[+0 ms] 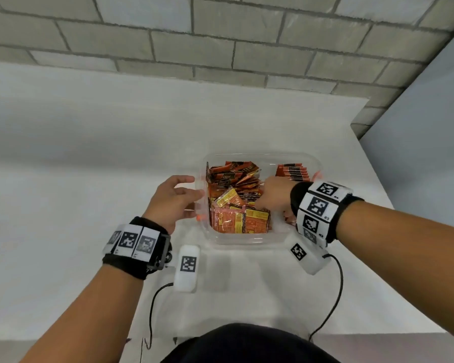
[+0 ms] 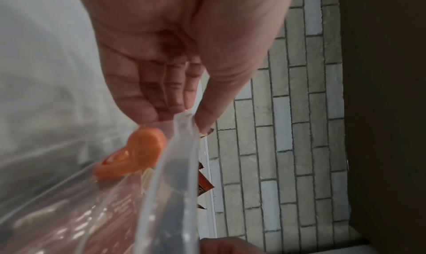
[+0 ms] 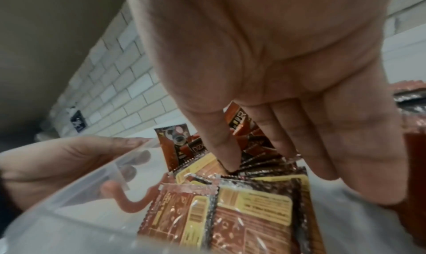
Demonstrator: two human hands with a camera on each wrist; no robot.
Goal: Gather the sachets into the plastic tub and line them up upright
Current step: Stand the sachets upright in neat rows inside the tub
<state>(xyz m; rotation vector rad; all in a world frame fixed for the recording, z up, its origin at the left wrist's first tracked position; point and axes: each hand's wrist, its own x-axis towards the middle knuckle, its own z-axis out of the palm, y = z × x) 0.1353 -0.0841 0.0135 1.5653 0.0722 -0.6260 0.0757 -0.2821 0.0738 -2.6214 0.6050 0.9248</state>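
A clear plastic tub (image 1: pixel 247 239) stands on the white table in front of me. Its left half holds a loose jumble of orange and brown sachets (image 1: pixel 236 189), with two lying flat at the front (image 3: pixel 253 212). A neat upright row of sachets (image 1: pixel 292 172) stands at the back right. My left hand (image 1: pixel 194 197) holds the tub's left rim (image 2: pixel 182 123), thumb above and fingers outside the wall. My right hand (image 1: pixel 260 203) reaches into the tub from the right. Its straight fingers (image 3: pixel 285 141) and thumb are pushed in among the jumbled sachets.
An orange latch (image 2: pixel 138 154) hangs on the tub's left wall, and another (image 1: pixel 316 176) on the right. White tagged packs (image 1: pixel 186 268) with black cables hang by both wrists. A brick wall (image 1: pixel 220 35) stands behind the table. The table's right edge (image 1: pixel 378 184) is close.
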